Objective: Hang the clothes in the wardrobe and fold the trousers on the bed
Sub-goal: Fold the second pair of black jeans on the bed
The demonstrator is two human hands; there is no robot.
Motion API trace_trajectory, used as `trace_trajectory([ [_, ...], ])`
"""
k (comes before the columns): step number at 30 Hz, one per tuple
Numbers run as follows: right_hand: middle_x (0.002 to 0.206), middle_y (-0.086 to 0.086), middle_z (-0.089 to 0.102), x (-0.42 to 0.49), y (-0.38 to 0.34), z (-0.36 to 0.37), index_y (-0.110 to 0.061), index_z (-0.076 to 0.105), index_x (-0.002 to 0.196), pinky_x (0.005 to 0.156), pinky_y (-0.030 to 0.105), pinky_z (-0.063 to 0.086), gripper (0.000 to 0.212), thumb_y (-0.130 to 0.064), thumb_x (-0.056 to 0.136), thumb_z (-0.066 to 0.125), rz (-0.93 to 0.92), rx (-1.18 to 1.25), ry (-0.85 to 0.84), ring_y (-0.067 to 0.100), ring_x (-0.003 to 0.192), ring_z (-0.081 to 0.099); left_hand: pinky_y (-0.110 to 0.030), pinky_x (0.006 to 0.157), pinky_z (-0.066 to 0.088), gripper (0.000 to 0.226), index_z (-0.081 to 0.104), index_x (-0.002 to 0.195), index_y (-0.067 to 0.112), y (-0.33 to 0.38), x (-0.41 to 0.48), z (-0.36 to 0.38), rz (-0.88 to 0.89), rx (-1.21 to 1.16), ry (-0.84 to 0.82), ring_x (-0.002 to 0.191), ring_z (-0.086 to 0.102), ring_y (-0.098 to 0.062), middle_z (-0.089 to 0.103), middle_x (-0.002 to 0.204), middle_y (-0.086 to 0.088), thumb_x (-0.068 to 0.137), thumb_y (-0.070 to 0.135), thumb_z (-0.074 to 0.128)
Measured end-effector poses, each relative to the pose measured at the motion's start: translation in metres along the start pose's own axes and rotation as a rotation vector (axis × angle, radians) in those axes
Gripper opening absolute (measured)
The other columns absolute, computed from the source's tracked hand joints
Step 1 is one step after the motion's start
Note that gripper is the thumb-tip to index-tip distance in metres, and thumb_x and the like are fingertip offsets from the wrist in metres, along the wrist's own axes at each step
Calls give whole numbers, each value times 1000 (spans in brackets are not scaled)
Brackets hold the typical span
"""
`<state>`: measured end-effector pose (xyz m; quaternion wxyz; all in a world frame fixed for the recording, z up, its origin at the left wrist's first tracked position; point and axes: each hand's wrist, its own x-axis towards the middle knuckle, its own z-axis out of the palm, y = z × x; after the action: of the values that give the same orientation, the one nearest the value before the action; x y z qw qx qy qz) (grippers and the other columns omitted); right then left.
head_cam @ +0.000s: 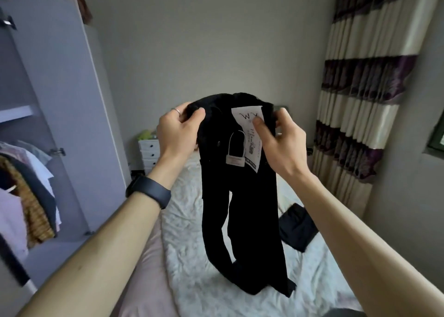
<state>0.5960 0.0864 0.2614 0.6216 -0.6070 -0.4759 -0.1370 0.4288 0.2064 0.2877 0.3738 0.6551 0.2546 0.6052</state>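
Left hand: fingers and thumb clamped round one end of the waistband of the black trousers; ring on one finger, dark wristband at the wrist.
Right hand: gripping the waistband's other end, thumb pressed on a white paper tag; smaller tag on a looped cord just beside it.
Trousers: held up over the bed, legs hanging, hems crumpled on the white fluffy blanket.
Dark folded garment: flat on the blanket, right of the trousers.
Wardrobe: left, open, hung clothes inside.
White drawer unit: beyond the bed.
Striped curtain: right.
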Motion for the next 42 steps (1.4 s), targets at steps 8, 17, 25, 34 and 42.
trace_trajectory([
  [8, 76, -4, 63, -27, -40, -18, -21, 46, 86, 68, 46, 52, 37, -55, 93, 60, -32, -110, -58, 24, 71, 58, -32, 93, 55, 22, 76, 107, 23, 23, -18, -53, -15, 57, -162, 94, 70, -6, 76, 95, 10, 86, 27, 71],
  [17, 78, -12, 62, -87, 0, -25, -22, 53, 88, 62, 35, 40, 36, -58, 94, 59, 89, -340, -107, 17, 71, 53, -24, 69, 55, 17, 72, 109, 24, -35, -50, -88, -171, 105, -278, 96, 72, -13, 77, 99, 5, 93, 20, 68],
  [25, 82, -22, 63, -108, 37, -15, -23, 57, 89, 63, 36, 42, 39, -61, 93, 58, 183, -308, -171, 17, 64, 56, -19, 66, 56, 18, 72, 108, 26, -92, -65, -88, -250, 80, -231, 86, 72, -5, 77, 91, 11, 93, 17, 70],
  [34, 92, -12, 68, -74, 132, 75, -21, 61, 95, 71, 44, 51, 35, -55, 96, 58, 320, -164, -294, 19, 78, 64, -26, 55, 57, 19, 71, 113, 20, -204, 1, -39, -351, 79, -200, 84, 71, -10, 77, 97, 2, 94, 15, 69],
  [42, 94, -11, 68, 12, 300, 201, -20, 61, 96, 75, 43, 51, 33, -53, 96, 58, 472, -254, -385, 22, 87, 65, -18, 61, 57, 17, 71, 108, 23, -418, 129, 7, -470, 133, -181, 87, 71, -5, 75, 98, 8, 93, 15, 70],
])
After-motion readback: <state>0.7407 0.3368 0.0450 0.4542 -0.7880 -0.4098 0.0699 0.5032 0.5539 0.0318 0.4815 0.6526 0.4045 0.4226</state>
